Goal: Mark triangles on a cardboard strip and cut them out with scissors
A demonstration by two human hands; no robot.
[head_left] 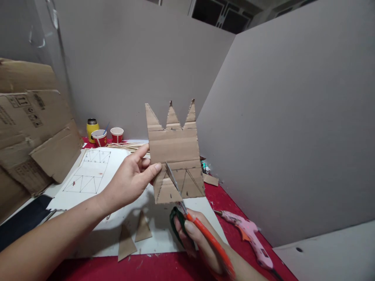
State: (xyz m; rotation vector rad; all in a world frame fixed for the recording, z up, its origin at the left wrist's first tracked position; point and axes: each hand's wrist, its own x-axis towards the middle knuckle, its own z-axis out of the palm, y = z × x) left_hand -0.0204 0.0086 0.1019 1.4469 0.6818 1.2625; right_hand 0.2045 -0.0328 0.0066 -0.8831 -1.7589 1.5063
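Observation:
My left hand (133, 175) pinches the left edge of a cardboard piece (174, 146), thumb in front, and holds it upright above the table. Three pointed spikes form its top edge, and pencilled triangles mark its lower part. In my right hand (199, 238) are scissors (202, 226) with one orange and one dark green handle. Their blades lie across the lower part of the cardboard, pointing up and left between the drawn lines. Two cut cardboard triangles (143, 228) (126, 244) rest on the white sheet (102, 242) below.
A pink glue gun (252, 238) lies at the right on the red cloth (164, 269). Behind my left hand are a drawing (88, 171), thin sticks (125, 146), paper cups (116, 134) and a yellow bottle (92, 128). Large cardboard (26, 128) stands at the left; grey panels (287, 117) enclose the table.

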